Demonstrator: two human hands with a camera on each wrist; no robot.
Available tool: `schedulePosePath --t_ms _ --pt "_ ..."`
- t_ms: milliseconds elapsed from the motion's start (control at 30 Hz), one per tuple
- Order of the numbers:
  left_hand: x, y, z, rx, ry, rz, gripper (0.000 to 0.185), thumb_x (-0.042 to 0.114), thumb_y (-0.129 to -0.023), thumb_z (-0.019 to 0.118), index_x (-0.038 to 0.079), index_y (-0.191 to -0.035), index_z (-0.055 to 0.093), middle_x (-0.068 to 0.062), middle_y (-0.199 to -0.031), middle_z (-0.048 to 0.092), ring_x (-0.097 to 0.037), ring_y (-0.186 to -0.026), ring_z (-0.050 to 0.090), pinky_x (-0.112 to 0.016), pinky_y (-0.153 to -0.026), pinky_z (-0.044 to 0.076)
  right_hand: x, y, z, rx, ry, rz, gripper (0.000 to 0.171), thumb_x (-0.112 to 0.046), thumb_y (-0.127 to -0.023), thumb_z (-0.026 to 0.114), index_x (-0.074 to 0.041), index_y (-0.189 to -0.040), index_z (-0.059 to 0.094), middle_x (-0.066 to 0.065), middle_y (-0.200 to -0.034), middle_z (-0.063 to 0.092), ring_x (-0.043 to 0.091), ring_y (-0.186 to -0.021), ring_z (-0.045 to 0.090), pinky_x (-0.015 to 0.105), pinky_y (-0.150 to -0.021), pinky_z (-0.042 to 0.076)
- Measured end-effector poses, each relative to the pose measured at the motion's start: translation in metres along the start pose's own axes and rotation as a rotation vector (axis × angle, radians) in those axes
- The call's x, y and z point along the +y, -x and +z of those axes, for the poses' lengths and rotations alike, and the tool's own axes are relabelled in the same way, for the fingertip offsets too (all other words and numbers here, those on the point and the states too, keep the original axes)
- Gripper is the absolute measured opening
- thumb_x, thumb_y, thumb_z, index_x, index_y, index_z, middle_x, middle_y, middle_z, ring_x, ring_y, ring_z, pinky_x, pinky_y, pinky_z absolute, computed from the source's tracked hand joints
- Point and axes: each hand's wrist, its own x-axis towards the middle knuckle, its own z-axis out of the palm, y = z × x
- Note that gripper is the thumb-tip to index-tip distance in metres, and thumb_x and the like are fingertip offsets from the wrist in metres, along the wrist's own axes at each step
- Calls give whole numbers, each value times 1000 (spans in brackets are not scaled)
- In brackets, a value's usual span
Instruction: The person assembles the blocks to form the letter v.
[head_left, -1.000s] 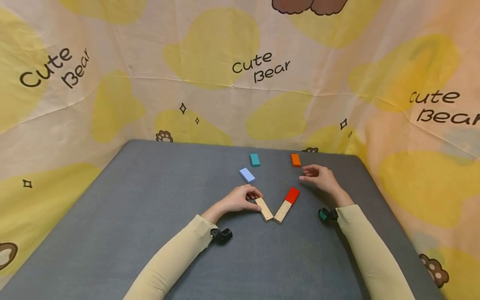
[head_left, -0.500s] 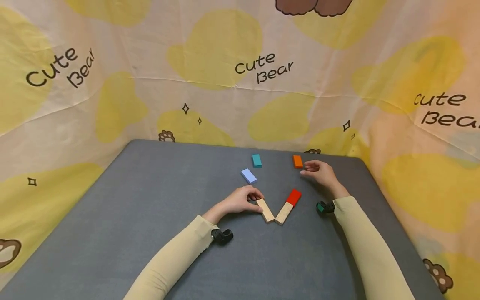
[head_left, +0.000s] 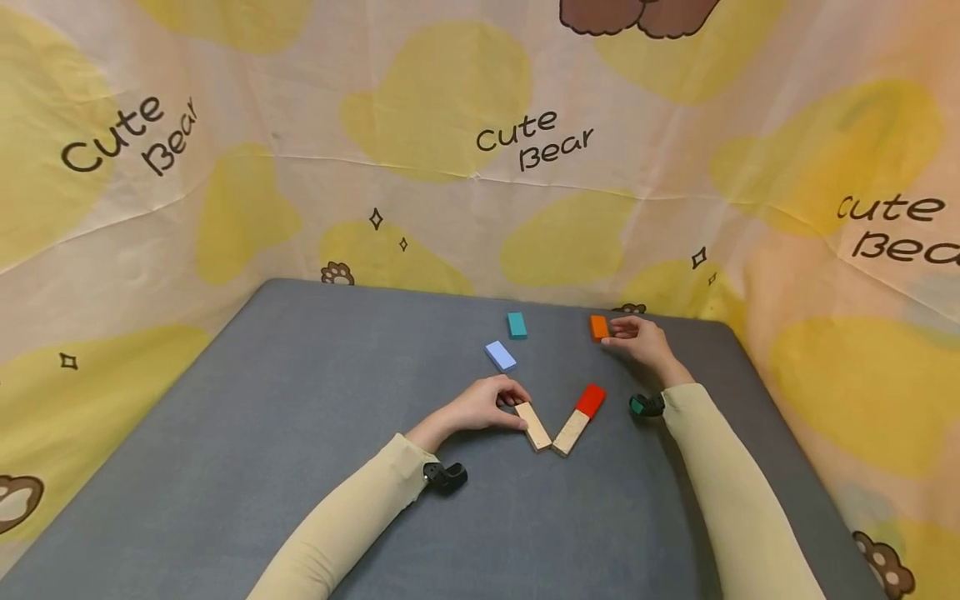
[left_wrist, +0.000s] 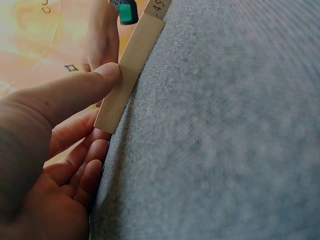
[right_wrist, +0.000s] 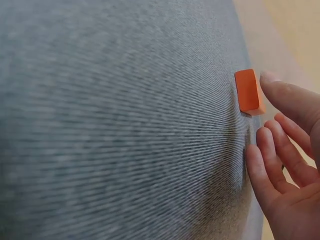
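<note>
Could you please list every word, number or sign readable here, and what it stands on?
"Cute Bear": left part of the patterned cloth.
"Cute Bear": middle of that cloth.
"Cute Bea": right part, cut by the frame edge.
"Cu": cloth, left wrist view, cropped.
Possibly "45": side of the uppermost wooden block, left wrist view; too blurred to be sure.

"Cute Bear" cloth [head_left: 442,108] and "45" block [left_wrist: 158,7]

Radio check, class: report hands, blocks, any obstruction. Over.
Left hand pinching plain wooden block. Right hand beside orange block, not gripping. No obstruction visible.
</note>
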Motion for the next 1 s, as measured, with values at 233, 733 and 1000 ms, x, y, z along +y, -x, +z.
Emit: schedulePosePath --t_ms 233,733,1000 --pt "1 1 0 -2 -2 -6 37 30 -78 78 17 -110 68 3 -101 62 -9 -92 56 -22 -82 46 -2 -5 -2 -43 -17 5 57 -20 -87 70 1 -135 48 25 -133 51 40 -121 50 51 -100 40" --pt "1 3 0 0 -12 -3 36 30 -78 78 17 -111 67 3 -102 61 -9 -93 56 -21 -81 46 -2 -15 0 -122 -87 -3 65 -18 -89 67 0 -143 36 23 -147 37 43 -128 41 54 -105 33" --pt "2 2 1 7 -14 -9 36 28 -78 79 17 -110 68 3 -101 62 -8 -93 56 -20 -81 46 1 -20 2 -163 -98 -19 68 -17 -90 65 1 -146 31 23 -150 30 45 -131 35 55 -107 29"
